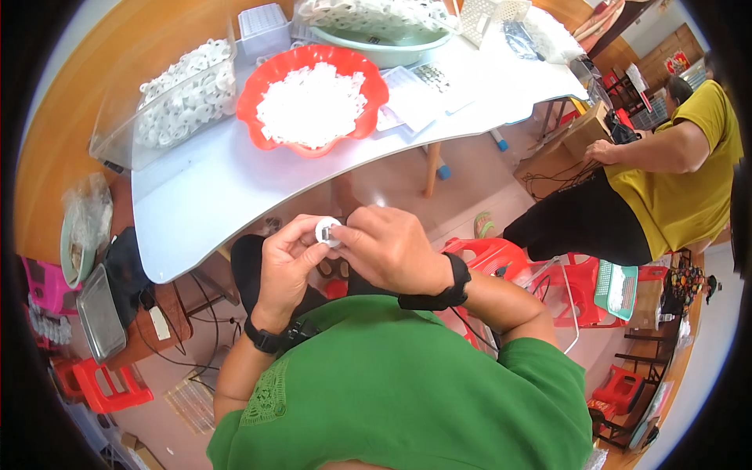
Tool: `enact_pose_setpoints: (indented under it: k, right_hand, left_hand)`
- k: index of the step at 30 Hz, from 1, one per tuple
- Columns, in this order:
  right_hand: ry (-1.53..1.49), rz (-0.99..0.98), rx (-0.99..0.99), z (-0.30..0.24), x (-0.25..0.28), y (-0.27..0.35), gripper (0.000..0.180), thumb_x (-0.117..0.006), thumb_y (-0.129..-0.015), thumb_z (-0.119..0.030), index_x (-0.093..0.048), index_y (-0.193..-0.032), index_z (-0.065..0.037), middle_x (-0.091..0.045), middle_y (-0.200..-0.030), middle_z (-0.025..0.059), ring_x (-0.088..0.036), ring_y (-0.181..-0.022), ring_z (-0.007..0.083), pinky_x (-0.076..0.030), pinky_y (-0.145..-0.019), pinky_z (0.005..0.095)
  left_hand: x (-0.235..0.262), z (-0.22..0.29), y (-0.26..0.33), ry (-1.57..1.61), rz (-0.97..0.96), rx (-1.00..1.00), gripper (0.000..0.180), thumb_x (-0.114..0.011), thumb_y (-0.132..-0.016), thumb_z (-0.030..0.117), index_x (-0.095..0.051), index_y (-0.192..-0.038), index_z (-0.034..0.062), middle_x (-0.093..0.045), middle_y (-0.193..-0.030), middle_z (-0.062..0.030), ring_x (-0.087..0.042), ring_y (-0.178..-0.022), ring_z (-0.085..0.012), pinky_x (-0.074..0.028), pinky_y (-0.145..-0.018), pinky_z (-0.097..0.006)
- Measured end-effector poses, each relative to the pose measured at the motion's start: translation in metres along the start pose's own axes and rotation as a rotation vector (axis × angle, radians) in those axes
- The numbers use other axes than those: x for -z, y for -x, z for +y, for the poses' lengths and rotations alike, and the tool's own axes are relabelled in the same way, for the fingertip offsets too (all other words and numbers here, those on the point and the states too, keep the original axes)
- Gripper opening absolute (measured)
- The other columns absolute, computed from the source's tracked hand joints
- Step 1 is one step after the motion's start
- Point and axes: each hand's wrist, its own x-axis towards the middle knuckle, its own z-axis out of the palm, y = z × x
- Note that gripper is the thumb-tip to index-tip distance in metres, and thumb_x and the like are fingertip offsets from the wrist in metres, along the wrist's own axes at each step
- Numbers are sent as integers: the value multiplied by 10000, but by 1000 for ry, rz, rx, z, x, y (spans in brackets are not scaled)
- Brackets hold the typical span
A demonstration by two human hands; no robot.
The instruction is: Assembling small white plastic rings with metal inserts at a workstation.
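Both hands meet in front of my body, just off the table's near edge. Between the fingertips of my left hand (290,262) is a small round white plastic part (328,232) with a grey metal-looking piece at its middle. The thumb and fingers of my right hand (388,247) close on that same part from the right and cover some of it. Above my hands, on the table, stands a red scalloped bowl (244,102) heaped with small white pieces (309,102). Left of it, a clear plastic bin (117,149) holds many white ring-shaped plastic parts (184,94).
The white table (204,204) curves across the front. On it are a pale green basin (376,53) of white parts, a small white box (262,23) and flat trays (411,94). Red stools (489,258) stand right. A person in yellow (674,180) works at far right.
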Motion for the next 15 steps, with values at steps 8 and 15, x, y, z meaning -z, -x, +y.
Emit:
enact_pose_setpoints:
  k: [8,15]
  right_hand:
    - [-62,238,-701,168,54,-5,90,-610,-791,-53,-652,-835,13,-646,-783,185,-639,-700,311,-500,-655,343]
    - [356,-9,-700,288,68,0,147,-583,-732,-60,-695,-824,-40,-667,-834,179,-639,-777,330,-505,-731,400]
  left_hand:
    - [28,1,-14,76,119,-20,324,-590,-876,85,-537,-1160,-61,-626,-1064,-192,-641,-841,-206,-536,-734,-285]
    - [33,1,-27,91,157,-22,354,-604,-872,118,-538,-1165,-68,-613,-1076,-196,-641,-845,-209,-538,-712,-295]
